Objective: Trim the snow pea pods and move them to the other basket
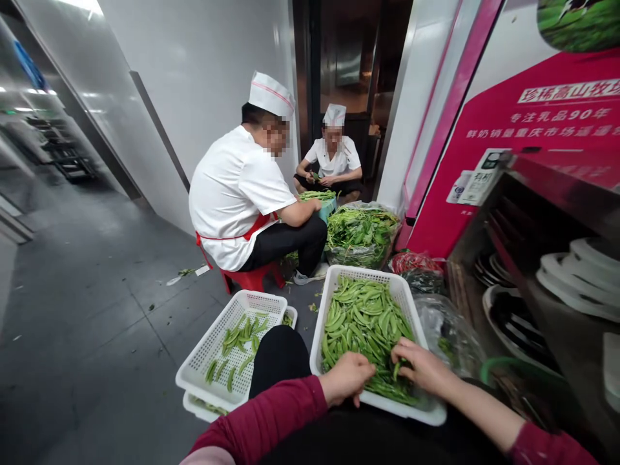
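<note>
A white perforated basket (329, 294) full of green pea pods (363, 320) rests on my lap. My left hand (347, 376) lies curled at the near end of the pile, fingers down among the pods. My right hand (420, 365) pinches one pod (397, 369) at the basket's near right side. To the left on the floor stand two stacked white baskets (213, 345) holding several loose pods (239, 342).
Two people in white uniforms and caps (242, 194) (334, 158) sit ahead beside a bag of greens (362, 234). A red stool (252, 278) is under the nearer one. A steel shelf with plates (571, 284) stands to the right. Grey tiled floor (87, 310) stretches left.
</note>
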`<state>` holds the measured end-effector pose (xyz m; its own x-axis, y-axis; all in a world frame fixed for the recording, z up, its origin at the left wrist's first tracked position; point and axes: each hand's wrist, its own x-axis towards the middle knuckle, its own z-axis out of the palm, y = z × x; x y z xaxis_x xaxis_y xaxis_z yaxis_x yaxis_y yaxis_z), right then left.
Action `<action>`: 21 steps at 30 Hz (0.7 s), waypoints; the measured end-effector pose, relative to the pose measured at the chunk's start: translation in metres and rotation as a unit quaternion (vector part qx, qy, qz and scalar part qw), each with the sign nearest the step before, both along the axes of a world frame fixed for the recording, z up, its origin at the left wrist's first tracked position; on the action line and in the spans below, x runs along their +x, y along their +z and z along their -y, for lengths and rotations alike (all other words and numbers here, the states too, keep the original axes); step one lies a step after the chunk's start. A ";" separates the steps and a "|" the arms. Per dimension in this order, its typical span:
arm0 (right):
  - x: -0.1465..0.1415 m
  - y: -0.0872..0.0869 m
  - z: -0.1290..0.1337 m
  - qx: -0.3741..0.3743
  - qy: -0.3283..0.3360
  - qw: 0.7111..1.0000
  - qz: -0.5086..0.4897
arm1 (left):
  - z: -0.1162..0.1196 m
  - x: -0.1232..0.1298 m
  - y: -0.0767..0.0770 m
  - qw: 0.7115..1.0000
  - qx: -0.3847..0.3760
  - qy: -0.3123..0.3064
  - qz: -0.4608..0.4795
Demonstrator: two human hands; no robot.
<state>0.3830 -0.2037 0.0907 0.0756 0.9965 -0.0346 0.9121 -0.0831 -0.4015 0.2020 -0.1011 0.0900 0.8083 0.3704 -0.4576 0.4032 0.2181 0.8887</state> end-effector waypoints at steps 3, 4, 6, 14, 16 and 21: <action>-0.010 -0.001 0.001 0.050 -0.030 0.996 -0.069 | 0.002 0.006 -0.003 0.995 0.075 -0.061 -0.027; -0.014 -0.001 0.002 0.066 -0.029 0.995 -0.074 | 0.002 0.007 -0.003 0.992 0.091 -0.079 -0.023; -0.023 -0.001 0.004 0.088 -0.027 0.993 -0.072 | 0.001 0.008 0.001 0.986 0.124 -0.110 -0.017; -0.034 0.004 0.015 0.124 -0.074 0.985 -0.092 | 0.002 0.006 0.027 0.978 0.172 -0.115 -0.037; -0.035 0.003 0.015 0.129 -0.075 0.984 -0.097 | 0.002 0.006 0.028 0.979 0.166 -0.115 -0.030; -0.039 0.006 0.010 0.147 -0.098 0.976 -0.129 | -0.001 0.006 0.029 0.989 0.116 -0.092 0.009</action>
<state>0.3440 -0.2142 0.0966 0.2929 0.9333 0.2079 0.7559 -0.0929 -0.6480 0.2080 -0.0997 0.1192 0.8792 0.3103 -0.3616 0.4000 -0.0683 0.9140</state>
